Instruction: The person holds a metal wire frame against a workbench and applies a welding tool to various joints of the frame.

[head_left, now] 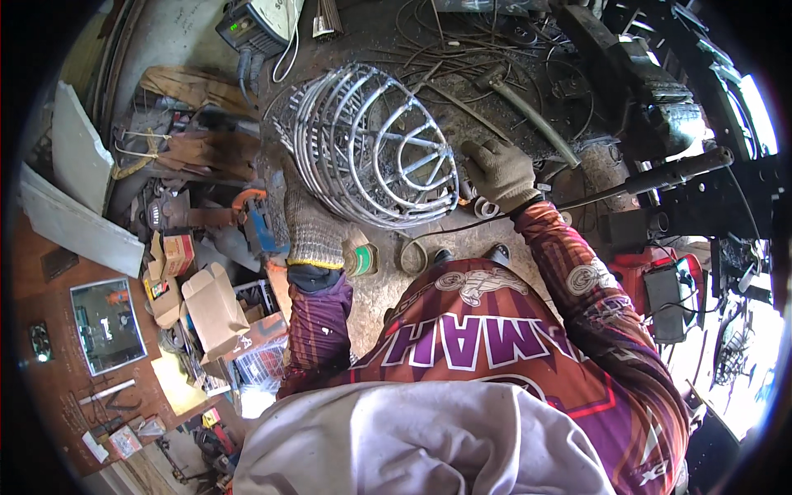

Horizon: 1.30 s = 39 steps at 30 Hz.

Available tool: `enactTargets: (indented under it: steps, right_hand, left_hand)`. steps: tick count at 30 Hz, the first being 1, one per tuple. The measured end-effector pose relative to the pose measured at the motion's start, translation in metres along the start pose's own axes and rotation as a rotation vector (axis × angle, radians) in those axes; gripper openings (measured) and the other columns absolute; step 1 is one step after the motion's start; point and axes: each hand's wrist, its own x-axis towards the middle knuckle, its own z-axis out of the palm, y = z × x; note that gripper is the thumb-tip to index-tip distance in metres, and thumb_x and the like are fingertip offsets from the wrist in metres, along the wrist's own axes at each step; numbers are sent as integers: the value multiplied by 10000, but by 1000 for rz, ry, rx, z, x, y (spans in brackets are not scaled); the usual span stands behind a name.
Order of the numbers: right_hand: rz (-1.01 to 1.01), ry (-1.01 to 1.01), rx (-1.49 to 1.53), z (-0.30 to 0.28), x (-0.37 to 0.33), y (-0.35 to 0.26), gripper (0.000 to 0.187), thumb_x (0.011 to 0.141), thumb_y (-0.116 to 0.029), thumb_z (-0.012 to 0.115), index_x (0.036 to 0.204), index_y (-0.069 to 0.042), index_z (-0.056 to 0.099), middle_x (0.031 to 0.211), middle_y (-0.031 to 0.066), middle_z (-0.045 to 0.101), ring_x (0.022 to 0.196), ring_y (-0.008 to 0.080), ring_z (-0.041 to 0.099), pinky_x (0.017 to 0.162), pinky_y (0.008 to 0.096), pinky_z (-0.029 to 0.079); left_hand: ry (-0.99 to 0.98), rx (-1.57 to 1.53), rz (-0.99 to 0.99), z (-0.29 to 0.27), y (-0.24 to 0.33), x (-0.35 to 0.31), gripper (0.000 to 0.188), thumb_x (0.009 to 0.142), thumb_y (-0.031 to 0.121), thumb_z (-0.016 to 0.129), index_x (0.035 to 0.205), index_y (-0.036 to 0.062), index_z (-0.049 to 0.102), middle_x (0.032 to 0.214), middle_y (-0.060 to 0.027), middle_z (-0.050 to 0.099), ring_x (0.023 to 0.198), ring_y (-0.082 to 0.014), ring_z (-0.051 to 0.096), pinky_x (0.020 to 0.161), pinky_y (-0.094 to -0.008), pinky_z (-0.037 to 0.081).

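A rounded cage of welded metal rods (356, 148) lies tilted in front of me, its ringed, spoked end facing right. My left hand (312, 227), in a grey knitted glove, is against the cage's lower left side and grips it there; the rods partly cover the fingers. My right hand (503, 172), gloved too, is beside the cage's right rim with its fingers curled in. What those fingers hold, if anything, is hidden. A welding electrode holder (676, 170) lies to the right of my right hand, its cable running left past my wrist.
A hammer (532, 120) and loose coiled wire lie beyond the cage. At the back left stands a welding machine (252, 37). A roll of tape (485, 208) and a green-labelled tin (361, 259) sit near me. Left are an open cardboard box (214, 309) and a blue-orange power tool (260, 219).
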Motion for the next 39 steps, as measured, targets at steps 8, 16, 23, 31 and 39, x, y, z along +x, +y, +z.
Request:
enactTargets:
  steps: [8,16,23,31,39]
  right_hand:
    - [190,-150,176,-25,7,-18,342,952,-295,656,1210,-83,729,1072,180,745,994,386,718,858,442,574]
    - [363,5,1266,-16,-48,-91,763,1046,-620,513,1421,42,569,1332,136,659,1228,234,622,1084,368,462]
    - [365,-191,1287,-8,-59,-115,759,1030,-545,610,1514,21,461,1409,118,614,1301,207,552,1125,372,429]
    - [357,-123,1600,3,-49,-124,916,878,-166,861,1586,1,303,1549,146,491,1412,254,477,1196,433,384]
    - [392,-117,1632,3,-43,-125,888,897,-164,836,1590,-24,300,1568,132,481,1430,243,464,1210,426,381]
  left_hand:
    - [-132,-33,-76,-25,7,4,653,1079,606,345,1535,162,490,1574,-110,507,1440,-368,462,1193,-580,347]
    - [-210,-147,-174,-66,-13,24,665,1081,621,336,1540,163,480,1622,-117,441,1445,-361,447,1202,-591,360]
    - [-141,-182,-298,-9,-20,-6,739,1058,662,343,1598,161,405,1643,-140,404,1456,-401,431,1191,-643,353]
    - [-139,-128,-273,-14,-33,2,763,1041,693,360,1605,180,393,1657,-136,379,1461,-414,422,1173,-661,379]
    - [-158,-93,-232,-11,-33,11,736,1031,673,451,1575,176,440,1618,-142,440,1433,-407,463,1164,-636,404]
